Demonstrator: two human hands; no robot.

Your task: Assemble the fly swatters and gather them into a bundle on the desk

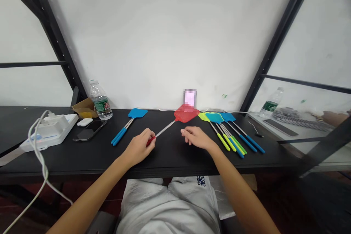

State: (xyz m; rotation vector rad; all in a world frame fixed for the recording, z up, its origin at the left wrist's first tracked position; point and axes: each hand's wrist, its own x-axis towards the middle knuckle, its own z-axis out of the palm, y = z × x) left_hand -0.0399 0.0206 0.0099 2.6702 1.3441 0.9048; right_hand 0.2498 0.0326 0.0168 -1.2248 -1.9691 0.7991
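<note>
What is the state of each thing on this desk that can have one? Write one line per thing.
Red fly swatter: extended, handle held in left hand.
Right hand: empty, resting on desk.
Blue fly swatters: lying flat, left side.
Green and blue fly swatters: lying fanned, right side.
Water bottle: upright, capped.
Phone: screen dark.

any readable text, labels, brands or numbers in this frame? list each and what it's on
Nothing reads in full.
Grey shorts: dark blue print at the hem, upside down and partly cut off, not legible.
Near water bottle: green and red label, too small to read.
Far water bottle: green label, blurred.
Pink card against the wall: blurred out.
Red fly swatter, held by the left hand: no print visible.
</note>
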